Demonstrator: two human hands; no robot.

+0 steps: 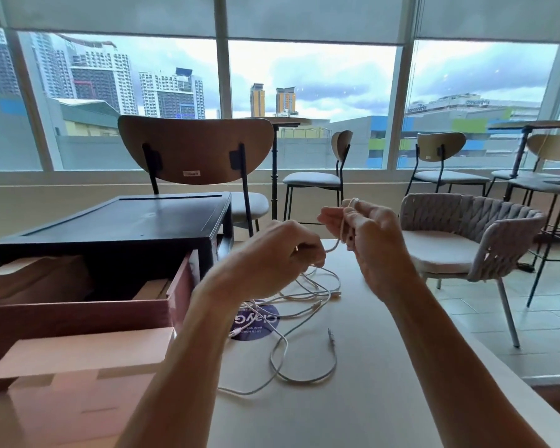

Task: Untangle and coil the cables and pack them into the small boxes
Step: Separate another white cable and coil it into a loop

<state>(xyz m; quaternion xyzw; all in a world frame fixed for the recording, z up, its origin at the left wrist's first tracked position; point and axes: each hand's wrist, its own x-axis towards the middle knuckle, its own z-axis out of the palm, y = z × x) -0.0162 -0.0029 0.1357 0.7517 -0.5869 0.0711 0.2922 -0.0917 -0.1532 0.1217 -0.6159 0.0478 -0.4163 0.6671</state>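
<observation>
coiling barely begun, nothing packed

the right hand grips the first loops of a white cable, wound over its fingers. the left hand pinches the same strand just beside it. below both hands the other cables lie tangled on the worktop. the small boxes, left of the left hand, show no coil yet.

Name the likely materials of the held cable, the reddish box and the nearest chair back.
Cable: probably matte pale plastic sheath; bends in soft loops. Reddish box: likely wood; flat boards, jointed corner. Chair back: seemingly varnished plywood; curved, brown sheen.
</observation>
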